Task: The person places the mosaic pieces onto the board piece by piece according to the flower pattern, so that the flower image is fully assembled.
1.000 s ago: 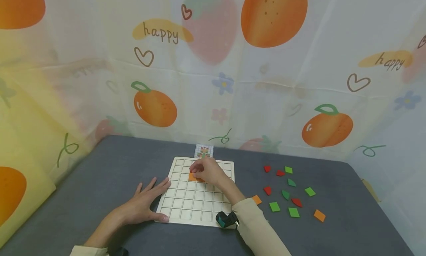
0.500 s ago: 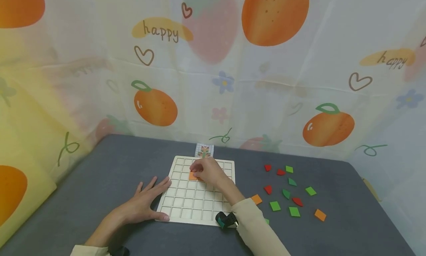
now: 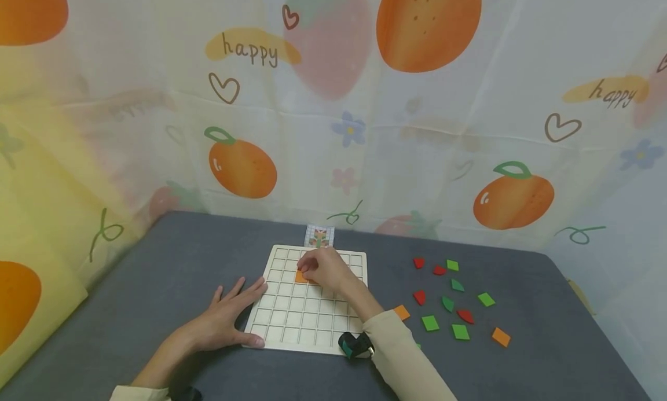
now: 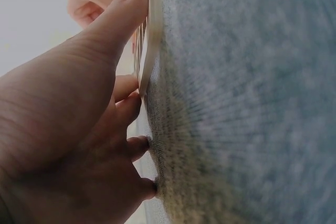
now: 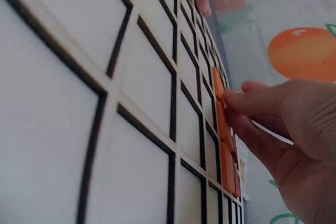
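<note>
orange tiles [image 3: 300, 277] lie side by side in the far half of the pale grid board [image 3: 281, 318], at the fingertips of the right hand [image 3: 327, 269]. its thumb and fingers are drawn together; whether they pinch a piece, i cannot tell. the left hand [image 3: 226, 320] spreads its fingers at the board's left edge. a patterned card [image 3: 319, 235] lies just beyond; loose pieces [image 3: 448, 304] dot the grey table [image 3: 208, 245] to the right.
</note>
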Demonstrator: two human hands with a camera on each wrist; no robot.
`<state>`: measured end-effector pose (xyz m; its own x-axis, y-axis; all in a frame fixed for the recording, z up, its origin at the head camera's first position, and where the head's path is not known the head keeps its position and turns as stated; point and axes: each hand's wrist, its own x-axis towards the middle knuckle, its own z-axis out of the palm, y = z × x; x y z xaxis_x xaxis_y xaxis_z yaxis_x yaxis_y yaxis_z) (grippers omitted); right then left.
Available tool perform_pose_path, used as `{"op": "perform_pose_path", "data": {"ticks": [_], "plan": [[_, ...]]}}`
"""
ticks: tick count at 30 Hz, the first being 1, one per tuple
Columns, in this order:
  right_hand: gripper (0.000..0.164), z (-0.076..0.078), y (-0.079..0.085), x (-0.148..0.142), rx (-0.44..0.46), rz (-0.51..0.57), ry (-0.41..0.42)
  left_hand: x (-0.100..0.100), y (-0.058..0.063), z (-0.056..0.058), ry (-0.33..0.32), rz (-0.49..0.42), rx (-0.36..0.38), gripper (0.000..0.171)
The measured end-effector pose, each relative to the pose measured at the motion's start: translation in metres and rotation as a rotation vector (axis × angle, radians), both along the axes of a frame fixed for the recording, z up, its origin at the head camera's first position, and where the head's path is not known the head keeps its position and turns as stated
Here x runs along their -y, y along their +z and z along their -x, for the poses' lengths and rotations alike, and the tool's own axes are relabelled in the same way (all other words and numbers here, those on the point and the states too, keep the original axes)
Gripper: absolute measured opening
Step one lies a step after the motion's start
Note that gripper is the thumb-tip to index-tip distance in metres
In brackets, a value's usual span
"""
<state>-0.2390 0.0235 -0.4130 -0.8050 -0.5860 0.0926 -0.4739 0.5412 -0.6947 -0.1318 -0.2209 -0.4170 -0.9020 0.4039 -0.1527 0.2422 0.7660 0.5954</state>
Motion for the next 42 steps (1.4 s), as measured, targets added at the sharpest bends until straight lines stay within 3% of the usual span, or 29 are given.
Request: {"op": "perform_pose_path", "data": {"ticks": [11, 21, 30, 42], "plan": [[0.019, -0.014, 0.02, -0.011, -0.042, -0.027, 0.058, 0.001, -0.002, 0.001, -0.011, -0.013, -0.012, 0.111], [0.023, -0.026, 0.035, -0.04, -0.035, -0.029, 0.082, 0.0, -0.002, 0.0, -0.022, -0.033, -0.036, 0.11], [0.02, -0.025, 0.03, -0.068, -0.075, -0.034, 0.071, 0.001, -0.003, 0.0, 0.004, -0.007, -0.005, 0.112], [0.021, -0.032, 0.02, -0.106, -0.08, -0.143, 0.001, 0.0, -0.002, 0.0, 0.009, -0.009, -0.011, 0.112]]}}
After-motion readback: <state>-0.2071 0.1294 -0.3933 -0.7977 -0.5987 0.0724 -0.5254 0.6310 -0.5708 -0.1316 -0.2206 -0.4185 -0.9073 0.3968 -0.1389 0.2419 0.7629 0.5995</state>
